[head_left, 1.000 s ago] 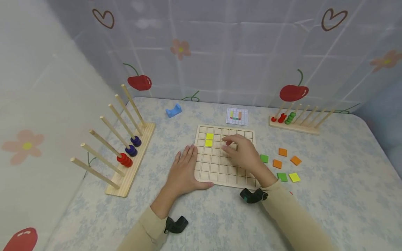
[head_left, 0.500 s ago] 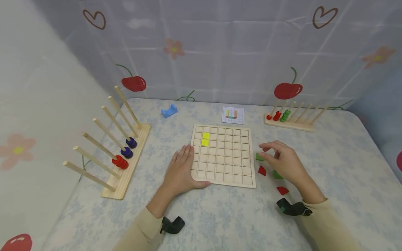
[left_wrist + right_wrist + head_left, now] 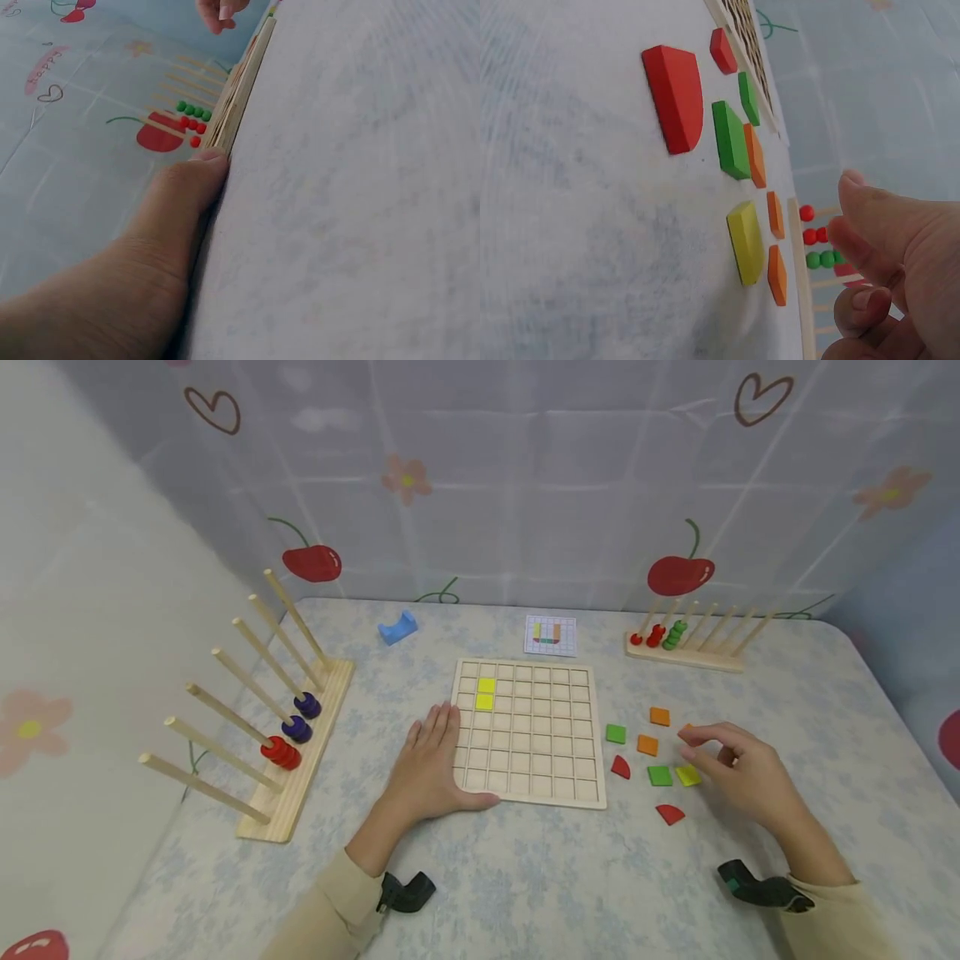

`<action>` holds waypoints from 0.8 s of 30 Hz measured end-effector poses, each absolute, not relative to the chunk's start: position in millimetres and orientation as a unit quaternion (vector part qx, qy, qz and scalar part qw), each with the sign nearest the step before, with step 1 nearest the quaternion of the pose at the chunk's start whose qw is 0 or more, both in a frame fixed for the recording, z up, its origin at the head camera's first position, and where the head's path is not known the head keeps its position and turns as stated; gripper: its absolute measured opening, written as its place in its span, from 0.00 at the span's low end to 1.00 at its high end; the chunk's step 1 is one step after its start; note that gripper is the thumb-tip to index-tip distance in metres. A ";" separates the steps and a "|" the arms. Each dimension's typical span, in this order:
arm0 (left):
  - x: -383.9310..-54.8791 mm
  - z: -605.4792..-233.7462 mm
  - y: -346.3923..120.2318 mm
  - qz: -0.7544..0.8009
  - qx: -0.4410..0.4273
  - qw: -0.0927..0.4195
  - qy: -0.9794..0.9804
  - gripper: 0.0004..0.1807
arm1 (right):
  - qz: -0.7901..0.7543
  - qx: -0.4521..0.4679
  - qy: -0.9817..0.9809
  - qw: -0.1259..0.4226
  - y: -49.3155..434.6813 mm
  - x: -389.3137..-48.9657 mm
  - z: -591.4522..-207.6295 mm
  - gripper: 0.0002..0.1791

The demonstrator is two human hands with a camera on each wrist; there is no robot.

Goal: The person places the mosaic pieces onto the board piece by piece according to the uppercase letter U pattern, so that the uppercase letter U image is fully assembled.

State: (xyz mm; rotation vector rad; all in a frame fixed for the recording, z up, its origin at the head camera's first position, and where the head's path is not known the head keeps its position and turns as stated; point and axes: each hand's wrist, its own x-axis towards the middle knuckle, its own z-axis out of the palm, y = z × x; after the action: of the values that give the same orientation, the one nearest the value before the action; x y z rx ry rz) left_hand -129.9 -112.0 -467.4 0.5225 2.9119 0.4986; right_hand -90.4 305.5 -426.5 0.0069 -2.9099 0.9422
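Beige cloth sleeves (image 3: 322, 902), red quarter-round pieces (image 3: 670, 814), left hand (image 3: 431, 768) lying flat, fingers together, thumb spread, touching the thin wooden grid board (image 3: 532, 743), two yellow squares (image 3: 486, 686) set in its cells, right hand (image 3: 746, 768) near flat orange squares (image 3: 660, 717), thumb and forefinger slightly apart, printed card (image 3: 551, 636) beyond.

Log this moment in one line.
left hand: touches square wooden grid board | right hand: empty, near orange square tile | board: two yellow square tiles in cells
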 end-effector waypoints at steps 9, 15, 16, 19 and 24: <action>-130.4 -472.0 -114.0 0.167 0.177 0.061 0.968 0.79 | 0.306 -0.018 -0.951 0.031 322.6 -80.0 -437.7 0.17; -129.5 -473.0 -114.4 0.171 0.178 0.054 0.968 0.79 | 0.299 0.000 -0.953 0.043 326.8 -78.1 -445.2 0.14; -129.4 -473.2 -114.4 0.171 0.179 0.054 0.967 0.79 | 0.298 0.002 -0.954 0.043 327.3 -77.8 -445.8 0.14; -129.0 -473.7 -114.2 0.172 0.179 0.054 0.967 0.79 | 0.296 0.005 -0.955 0.037 328.6 -76.4 -446.3 0.14; -128.4 -474.1 -114.4 0.170 0.179 0.052 0.968 0.79 | 0.301 0.015 -0.953 0.020 330.3 -74.1 -447.3 0.14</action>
State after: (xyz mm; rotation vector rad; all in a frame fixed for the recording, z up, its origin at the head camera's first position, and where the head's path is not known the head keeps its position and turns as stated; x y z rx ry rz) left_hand -128.4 -114.4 -474.1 0.5435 2.9426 0.5178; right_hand -74.1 330.3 -447.3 0.0464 -2.9571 0.9328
